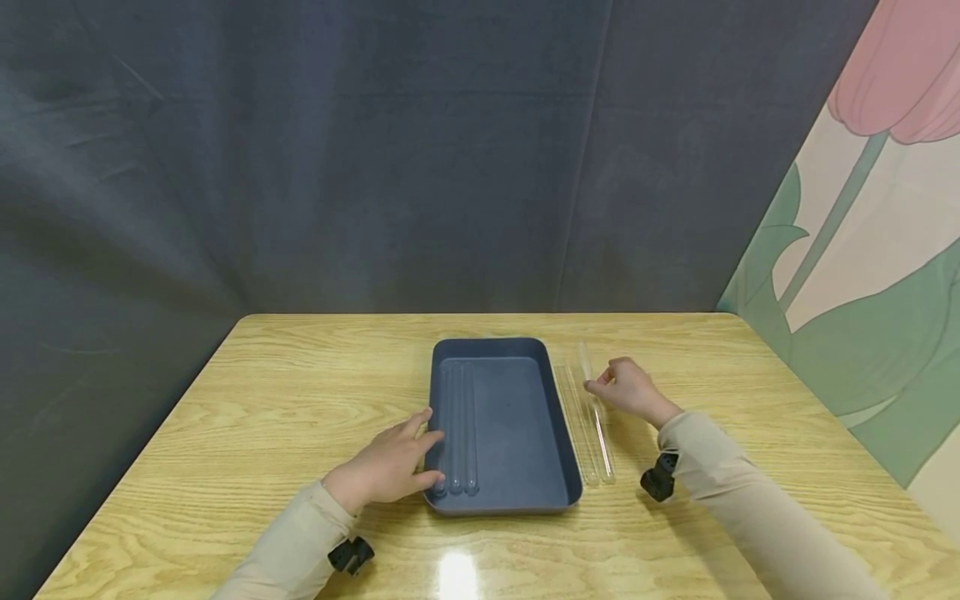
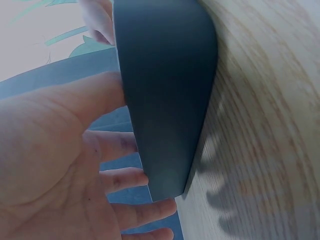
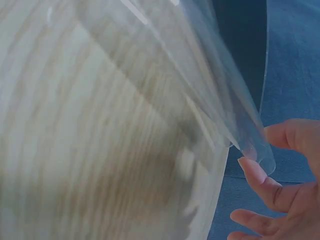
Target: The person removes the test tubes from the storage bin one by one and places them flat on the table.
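Head view, lower centre: dark blue tray (image 1: 517,425) on wooden table (image 1: 262,400), w/ three clear test tubes (image 1: 457,425) lying side by side along its left inner edge. Left hand (image 1: 386,467) rests against tray's left wall, fingers nearly straight & spread, thumb at the near corner; grips nothing. Left wrist view: same fingers (image 2: 120,180) laid flat on the tray wall (image 2: 165,95). Right of tray, more clear tubes (image 1: 588,433) lie on the table just beside it. Right hand (image 1: 630,390) pinches one tube (image 1: 587,367) btw thumb & forefinger, far end tilted up. Right wrist view: fingertips (image 3: 257,172) on the tube's rounded end (image 3: 250,145); other fingers loosely curled.
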Available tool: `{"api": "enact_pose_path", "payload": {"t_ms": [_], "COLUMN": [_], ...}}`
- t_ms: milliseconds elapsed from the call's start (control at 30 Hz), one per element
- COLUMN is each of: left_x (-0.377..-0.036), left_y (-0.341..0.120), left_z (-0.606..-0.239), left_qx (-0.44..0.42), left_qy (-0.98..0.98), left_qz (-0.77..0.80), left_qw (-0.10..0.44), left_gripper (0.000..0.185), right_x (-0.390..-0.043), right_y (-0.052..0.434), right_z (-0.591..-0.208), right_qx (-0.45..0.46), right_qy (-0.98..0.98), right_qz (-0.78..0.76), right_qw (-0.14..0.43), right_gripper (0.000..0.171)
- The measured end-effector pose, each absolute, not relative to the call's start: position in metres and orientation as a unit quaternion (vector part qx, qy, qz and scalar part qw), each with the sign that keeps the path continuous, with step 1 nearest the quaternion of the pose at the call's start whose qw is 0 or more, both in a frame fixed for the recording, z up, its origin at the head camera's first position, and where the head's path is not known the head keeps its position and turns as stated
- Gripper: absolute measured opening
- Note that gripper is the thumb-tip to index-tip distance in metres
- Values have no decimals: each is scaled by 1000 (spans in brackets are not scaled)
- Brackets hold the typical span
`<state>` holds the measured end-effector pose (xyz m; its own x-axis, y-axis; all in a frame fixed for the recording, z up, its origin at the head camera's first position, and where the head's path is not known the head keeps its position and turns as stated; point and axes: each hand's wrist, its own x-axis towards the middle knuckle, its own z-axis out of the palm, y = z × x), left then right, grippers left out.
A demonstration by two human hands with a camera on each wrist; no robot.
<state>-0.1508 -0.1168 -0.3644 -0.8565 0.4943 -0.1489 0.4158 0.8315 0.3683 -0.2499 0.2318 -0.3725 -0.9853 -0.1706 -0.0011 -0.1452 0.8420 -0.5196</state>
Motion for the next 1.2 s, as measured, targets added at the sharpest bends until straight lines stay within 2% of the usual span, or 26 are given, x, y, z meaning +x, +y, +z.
{"api": "enact_pose_path", "payload": {"t_ms": [633, 1200], "left_x": [-151, -151], "left_y": [-117, -117], "left_z": [-364, -366], "left_qx": [238, 236], "left_qy": [949, 949], "left_qz": [169, 168], "left_qw": [123, 123], "left_gripper": [57, 57], "right_x": [-251, -250], "right_y": [227, 224], "right_z": [-387, -390], "right_qx": [-59, -48], "right_qy": [971, 977], "right_qz": [-230, -207], "right_qw": [15, 29], "right_gripper": [31, 33]}}
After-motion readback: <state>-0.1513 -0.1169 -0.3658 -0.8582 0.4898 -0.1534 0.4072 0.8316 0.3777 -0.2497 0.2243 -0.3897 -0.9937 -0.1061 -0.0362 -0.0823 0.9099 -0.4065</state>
